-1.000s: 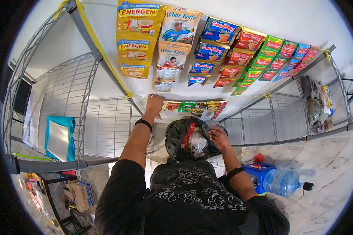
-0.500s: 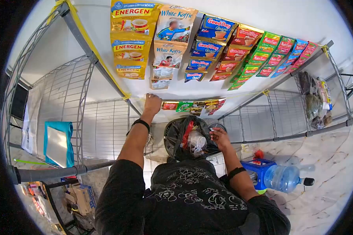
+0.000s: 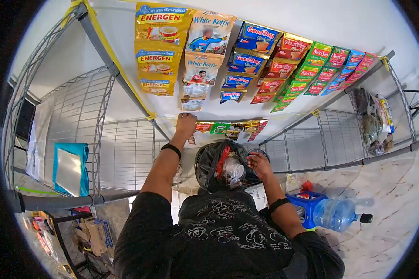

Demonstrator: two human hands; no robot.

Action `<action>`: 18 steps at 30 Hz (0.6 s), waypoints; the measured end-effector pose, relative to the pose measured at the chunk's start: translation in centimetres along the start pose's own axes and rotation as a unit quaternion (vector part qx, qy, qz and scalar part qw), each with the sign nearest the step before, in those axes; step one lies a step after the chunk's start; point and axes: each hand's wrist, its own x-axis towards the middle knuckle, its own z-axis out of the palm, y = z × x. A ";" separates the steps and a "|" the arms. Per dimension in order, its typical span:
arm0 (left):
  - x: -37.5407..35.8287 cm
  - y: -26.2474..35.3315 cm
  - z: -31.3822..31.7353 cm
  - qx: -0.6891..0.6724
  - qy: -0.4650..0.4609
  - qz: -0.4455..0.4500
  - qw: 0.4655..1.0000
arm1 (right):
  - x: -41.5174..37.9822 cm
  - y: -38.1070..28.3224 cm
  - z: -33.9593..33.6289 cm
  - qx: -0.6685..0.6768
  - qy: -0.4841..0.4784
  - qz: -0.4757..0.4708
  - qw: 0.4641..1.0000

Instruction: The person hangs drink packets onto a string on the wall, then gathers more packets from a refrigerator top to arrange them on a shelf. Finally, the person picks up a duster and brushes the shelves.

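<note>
I'm watching the person's left hand (image 3: 186,123) reaching up near the middle of the frame, at the left end of the lower row of sachets (image 3: 204,126). Its fingers are curling in, but the back of the hand is hiding the fingertips, so I cannot tell whether they are gripping a packet. That lower row is hanging just above the black-lined bin (image 3: 207,167), where red wrapping (image 3: 223,160) and clear plastic (image 3: 236,171) are showing at frame centre. The right hand (image 3: 259,165) is hovering at the bin's right side with bent fingers; whether it is pinching something small, I cannot tell.

Higher up, the yellow cereal sachets (image 3: 159,58) and the white coffee sachets (image 3: 203,67) are hanging in strips.

To my eye, handling this well is about keeping the left hand's touch light and close to the top edge of the row, since a sharp tug could be shaking the neighbouring packets or tearing one. Keeping the right hand clear of the bin's loose bag would be helping too, as that thin plastic could easily be snagging.
</note>
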 end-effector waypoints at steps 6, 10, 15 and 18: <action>-0.4 -1.4 -0.9 0.026 -0.108 -0.034 0.993 | 0.4 0.3 -0.1 -0.007 -0.014 -0.009 1.000; -1.1 -1.3 -1.5 -0.005 -0.097 -0.030 0.995 | 0.8 0.7 -0.4 0.006 -0.014 -0.004 1.000; -0.8 1.2 -0.4 -0.015 -0.011 0.015 1.000 | 0.8 1.5 -1.4 0.009 -0.021 0.004 1.000; -0.2 2.5 1.2 -0.023 0.027 0.025 0.999 | 0.3 1.5 -1.9 -0.005 -0.010 0.007 1.000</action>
